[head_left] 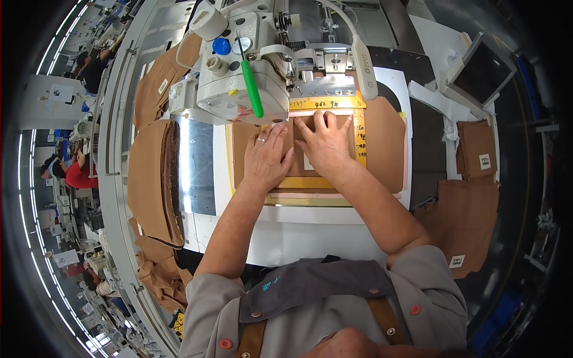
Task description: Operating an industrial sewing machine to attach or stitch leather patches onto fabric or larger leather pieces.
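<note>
Left hand (267,158) and right hand (328,143) lie palms down, flat and slightly apart, on matte brown cloth (385,146) partly bordered by straight yellow strips (310,182), above a smooth white board (286,215). Beyond is a boxy white sewing-machine head (270,89) with a slim green-handled tool (251,89). Thick, round-cornered cloth layers (149,179) stack at left.

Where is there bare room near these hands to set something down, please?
The metal plate between the left brown stack and white board looks free, as does the white surface between the forearms. It is crowded beside the machine head, where the left hand and right hand lie on the brown piece.
</note>
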`<action>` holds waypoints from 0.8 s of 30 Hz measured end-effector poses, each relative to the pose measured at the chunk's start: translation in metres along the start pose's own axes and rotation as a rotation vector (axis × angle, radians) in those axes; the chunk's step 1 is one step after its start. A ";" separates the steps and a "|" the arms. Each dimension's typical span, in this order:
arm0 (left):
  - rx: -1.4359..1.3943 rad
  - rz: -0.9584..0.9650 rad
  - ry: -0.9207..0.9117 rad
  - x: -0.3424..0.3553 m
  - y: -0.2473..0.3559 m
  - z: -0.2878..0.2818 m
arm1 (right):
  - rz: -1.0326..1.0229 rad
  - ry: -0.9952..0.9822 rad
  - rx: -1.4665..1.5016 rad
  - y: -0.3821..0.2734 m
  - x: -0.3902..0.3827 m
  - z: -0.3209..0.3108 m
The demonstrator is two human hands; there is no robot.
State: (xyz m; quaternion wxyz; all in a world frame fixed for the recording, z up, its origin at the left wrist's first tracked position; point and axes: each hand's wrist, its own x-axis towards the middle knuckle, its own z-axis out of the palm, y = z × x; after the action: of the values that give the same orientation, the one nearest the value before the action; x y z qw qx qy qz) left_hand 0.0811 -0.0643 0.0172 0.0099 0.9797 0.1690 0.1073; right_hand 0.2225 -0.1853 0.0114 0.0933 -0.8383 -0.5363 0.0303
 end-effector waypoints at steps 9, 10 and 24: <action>-0.011 0.000 -0.007 -0.001 -0.011 -0.007 | -0.028 0.149 0.081 0.007 0.000 -0.004; -0.010 -0.001 -0.005 -0.001 -0.013 -0.007 | -0.042 0.173 0.093 0.011 0.000 -0.004; 0.034 -0.042 -0.020 -0.017 -0.037 -0.014 | -0.088 0.179 -0.001 0.037 -0.014 -0.013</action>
State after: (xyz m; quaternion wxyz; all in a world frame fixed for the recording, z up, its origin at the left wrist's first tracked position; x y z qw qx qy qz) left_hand 0.0504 -0.0354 0.0257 -0.0028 0.9770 0.1910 0.0942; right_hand 0.2513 -0.2147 0.0165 0.1417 -0.8133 -0.5621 -0.0492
